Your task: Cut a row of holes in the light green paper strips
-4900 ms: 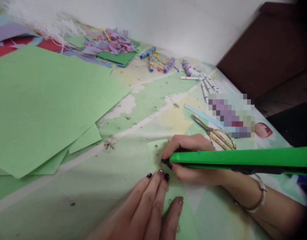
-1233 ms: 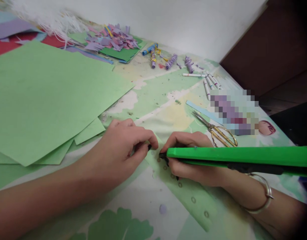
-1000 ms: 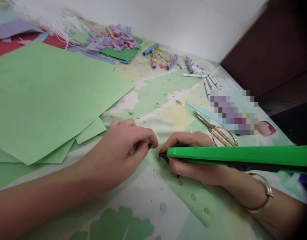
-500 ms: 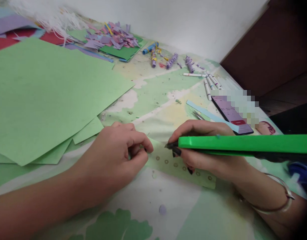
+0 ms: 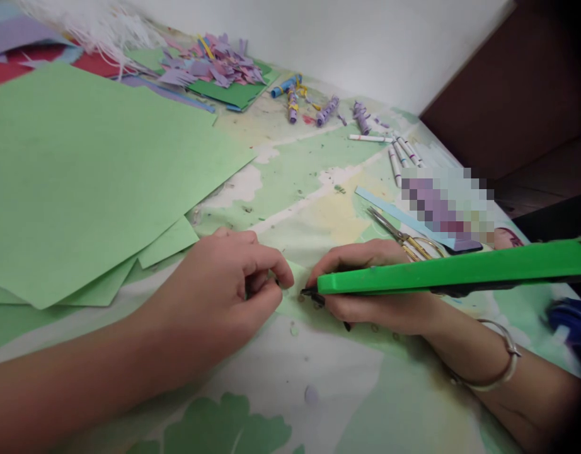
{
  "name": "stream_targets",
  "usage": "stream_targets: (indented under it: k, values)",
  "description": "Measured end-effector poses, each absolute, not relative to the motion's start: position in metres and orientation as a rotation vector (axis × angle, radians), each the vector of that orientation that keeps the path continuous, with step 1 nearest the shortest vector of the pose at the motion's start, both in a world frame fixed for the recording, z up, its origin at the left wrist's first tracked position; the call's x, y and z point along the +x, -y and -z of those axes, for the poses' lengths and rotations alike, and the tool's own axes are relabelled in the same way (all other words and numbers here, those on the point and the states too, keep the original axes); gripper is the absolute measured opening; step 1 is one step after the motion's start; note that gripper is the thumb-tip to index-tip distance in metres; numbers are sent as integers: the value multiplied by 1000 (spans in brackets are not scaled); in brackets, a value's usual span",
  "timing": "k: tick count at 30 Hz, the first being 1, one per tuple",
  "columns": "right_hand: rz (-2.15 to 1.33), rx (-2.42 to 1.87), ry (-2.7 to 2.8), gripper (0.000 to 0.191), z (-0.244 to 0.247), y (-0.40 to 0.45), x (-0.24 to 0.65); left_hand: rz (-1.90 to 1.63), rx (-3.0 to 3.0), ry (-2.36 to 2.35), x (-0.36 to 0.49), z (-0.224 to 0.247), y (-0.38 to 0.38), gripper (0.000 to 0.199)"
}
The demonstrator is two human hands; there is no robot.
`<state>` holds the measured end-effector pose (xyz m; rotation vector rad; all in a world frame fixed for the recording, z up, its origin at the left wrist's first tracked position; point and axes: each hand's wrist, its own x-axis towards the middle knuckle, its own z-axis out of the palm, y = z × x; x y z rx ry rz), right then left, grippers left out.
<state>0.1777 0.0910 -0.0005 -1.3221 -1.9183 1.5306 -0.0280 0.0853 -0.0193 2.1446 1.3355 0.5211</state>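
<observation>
A light green paper strip lies on the tablecloth, with a row of small rings marked on it. My left hand is closed at the strip's left end, fingers curled and thumb against the index finger, resting on the paper. My right hand grips a bright green utility knife like a pen. Its dark tip meets the strip near one ring, just right of my left fingertips. Part of the strip is hidden beneath my right hand. Gold-handled scissors lie just beyond that hand.
Large green paper sheets cover the left side. Paper scraps are heaped at the back, near rolled paper tubes. Markers, a light blue strip and a partly blurred phone lie right. A dark blue object sits at the right edge.
My right hand has shifted left and slightly down with the utility knife, its tip now closer to my left fingers. More of the scissors shows. The left hand has barely moved.
</observation>
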Motion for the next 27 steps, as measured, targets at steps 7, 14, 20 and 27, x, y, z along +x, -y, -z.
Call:
stream_targets:
  k: [7,14,20,27]
  values:
    - [-1482,-1415,1974,18,-4,-91,172,-551,2194,-1250,-28,18,-86,30]
    - [-1359,-1343,2051,17,-1,-91,172,-540,2199,-1278,-28,19,-86,30]
    - [-1313,-1345,2052,17,1,-90,174,-540,2216,-1277,-29,19,-85,29]
    - [-1196,-1298,2132,15,0,-91,174,-616,2162,-1264,-30,20,-83,27]
